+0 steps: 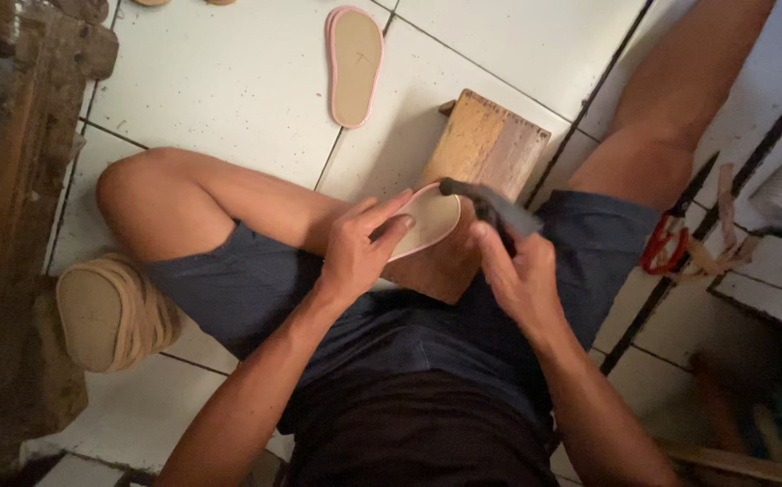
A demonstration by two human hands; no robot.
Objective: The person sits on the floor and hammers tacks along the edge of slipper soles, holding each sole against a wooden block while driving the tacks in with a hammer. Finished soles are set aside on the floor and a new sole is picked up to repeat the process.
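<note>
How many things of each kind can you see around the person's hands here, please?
Pink-edged soles: 2, one under the left hand at, one on the floor at
Dark hammers: 1, in the right hand at
Wooden blocks: 1
Red-handled scissors: 1
Stacks of tan soles: 1
Total: 6

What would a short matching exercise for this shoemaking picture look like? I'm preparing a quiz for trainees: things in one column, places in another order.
Things:
1. pink-edged sole
2. second sole
3. red-handled scissors
4. stack of tan soles

Places:
A. on the floor by the person's right leg
B. flat on the white tiles beyond the wooden block
C. under the left hand, on the block
D. on the floor beside the person's left knee

Pairs: 1-C, 2-B, 3-A, 4-D
</note>
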